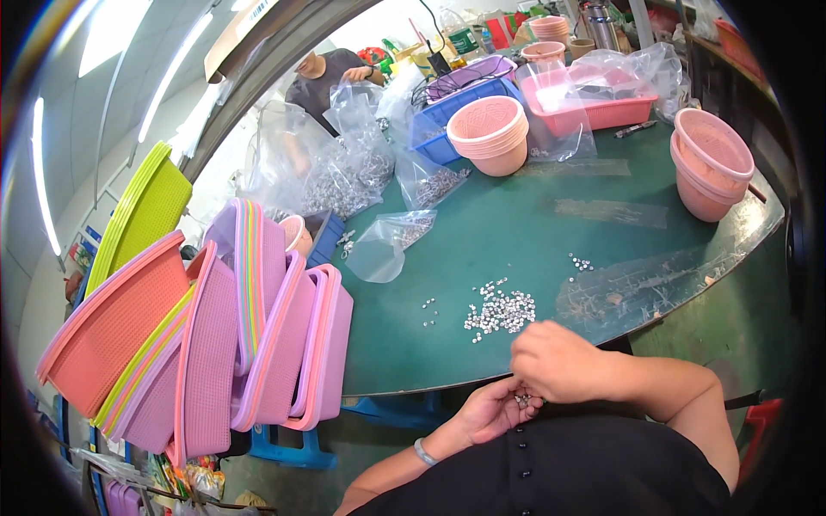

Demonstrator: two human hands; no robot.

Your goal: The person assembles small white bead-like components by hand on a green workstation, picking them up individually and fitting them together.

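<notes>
We note tiny silvery metal parts (521, 400), shiny and bead-like, cupped in the open left hand (492, 409), while the right hand (555, 361) pinches at them.

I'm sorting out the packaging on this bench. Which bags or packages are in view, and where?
Clear plastic bag: left of the table's middle, nearly empty.
Clear bags of small silvery parts: far left, bulging.
Crumpled clear bag: far right, over a pink tray.
No screens or signs I can make out.
</notes>
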